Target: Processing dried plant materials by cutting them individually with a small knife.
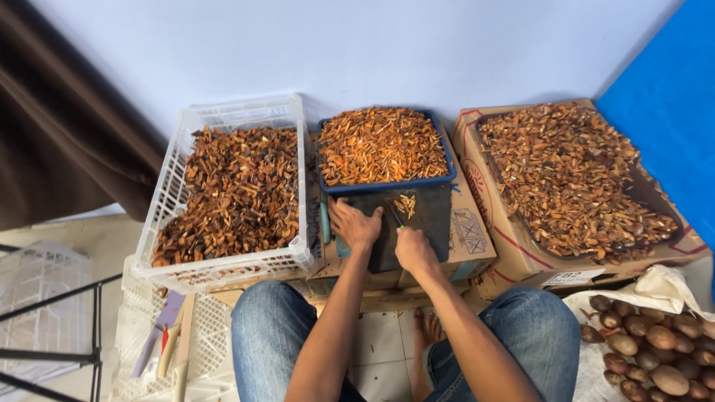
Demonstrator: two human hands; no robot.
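Note:
My left hand (353, 225) rests on the near left part of a dark cutting board (432, 216), fingers pressed down on something small that I cannot make out. My right hand (414, 249) grips a knife with a green handle (398, 221), its blade angled up toward a small heap of orange-brown cut pieces (406, 205) on the board. Behind the board stands a blue tub (387, 184) heaped with orange cut strips.
A white plastic crate (223, 272) of dark brown pieces stands at left. At right is a cardboard box (514, 257) with a tray of brown chips. A sack of round brown nuts (648, 342) lies lower right. My jeans-clad knees frame the tiled floor.

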